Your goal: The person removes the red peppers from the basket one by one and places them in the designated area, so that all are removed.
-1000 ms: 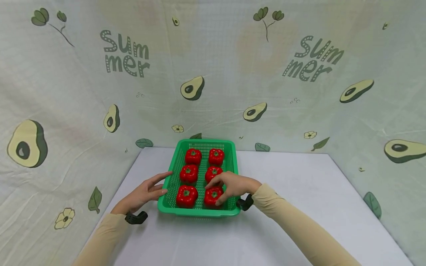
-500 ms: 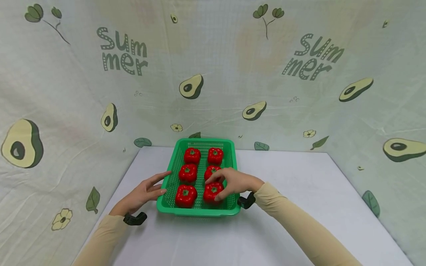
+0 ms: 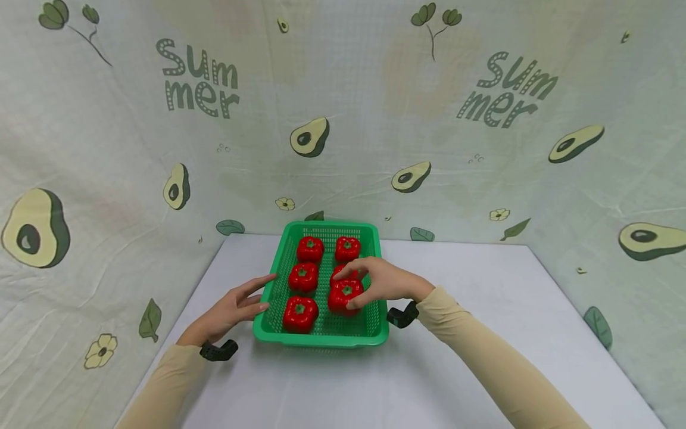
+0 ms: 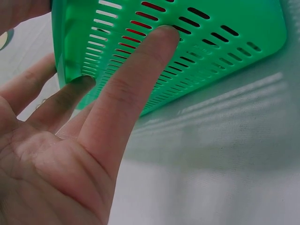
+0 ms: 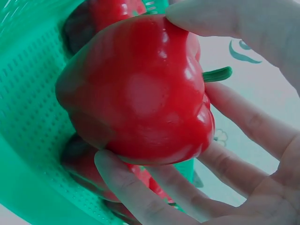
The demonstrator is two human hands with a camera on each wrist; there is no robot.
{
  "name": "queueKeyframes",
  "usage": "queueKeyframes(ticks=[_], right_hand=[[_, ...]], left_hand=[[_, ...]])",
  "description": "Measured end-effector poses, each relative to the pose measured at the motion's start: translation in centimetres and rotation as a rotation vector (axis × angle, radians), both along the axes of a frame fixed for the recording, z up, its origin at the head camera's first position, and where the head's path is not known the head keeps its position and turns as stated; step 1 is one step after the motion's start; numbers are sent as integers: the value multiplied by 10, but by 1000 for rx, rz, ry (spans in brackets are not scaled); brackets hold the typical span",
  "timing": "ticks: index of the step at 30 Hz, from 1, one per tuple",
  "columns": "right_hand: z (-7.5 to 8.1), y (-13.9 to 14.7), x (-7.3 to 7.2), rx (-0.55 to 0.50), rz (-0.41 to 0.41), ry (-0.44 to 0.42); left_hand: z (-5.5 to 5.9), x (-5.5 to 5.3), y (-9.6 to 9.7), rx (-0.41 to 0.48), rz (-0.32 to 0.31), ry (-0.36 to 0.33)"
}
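Observation:
My right hand [image 3: 383, 280] grips a red bell pepper [image 5: 136, 93] between thumb and fingers. In the head view that pepper is above the near right part of a green basket [image 3: 321, 341], partly covering another red pepper behind it. A green stem [image 5: 218, 74] points toward the palm in the right wrist view. At the basket's left side, my left hand [image 3: 230, 313] has its fingers extended. In the left wrist view its thumb and other fingertips touch the slotted green wall [image 4: 201, 28], with red showing through some slots.
Several other red peppers sit in the basket, with a left column of a near pepper [image 3: 300, 314], a middle pepper [image 3: 303, 277] and a far pepper [image 3: 309, 249]. A far right pepper [image 3: 348, 248] stands behind. The white table [image 3: 455, 298] meets a printed cloth backdrop [image 3: 354, 107].
My right hand has lifted the near right pepper off the basket floor and moved slightly up and right with it. My left hand stays at the basket's left side.

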State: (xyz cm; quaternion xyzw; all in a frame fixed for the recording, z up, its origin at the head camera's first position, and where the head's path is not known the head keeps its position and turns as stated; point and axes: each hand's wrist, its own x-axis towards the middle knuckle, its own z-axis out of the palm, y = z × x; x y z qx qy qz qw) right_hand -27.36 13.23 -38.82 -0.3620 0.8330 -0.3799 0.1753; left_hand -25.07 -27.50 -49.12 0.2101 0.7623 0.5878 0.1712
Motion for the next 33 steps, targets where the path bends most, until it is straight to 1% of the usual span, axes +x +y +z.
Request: queueKeyframes(ticks=[5,15,26,31,33], right_hand=[[10,4,-1,-17,-33,-8],[32,17,-1,-17,-108,-8],[55,40,-6,-56,-177,-20],[61,50,-9,-86,-205,-37],[61,53,-12,-98,-208,-38]], left_hand=[[0,0,0,-7,9,4],[0,0,0,-22,22,2],[-2,-2,1,-12,11,2],[-2,-2,0,-13,10,6],[-2,-1,-1,-12,9,10]])
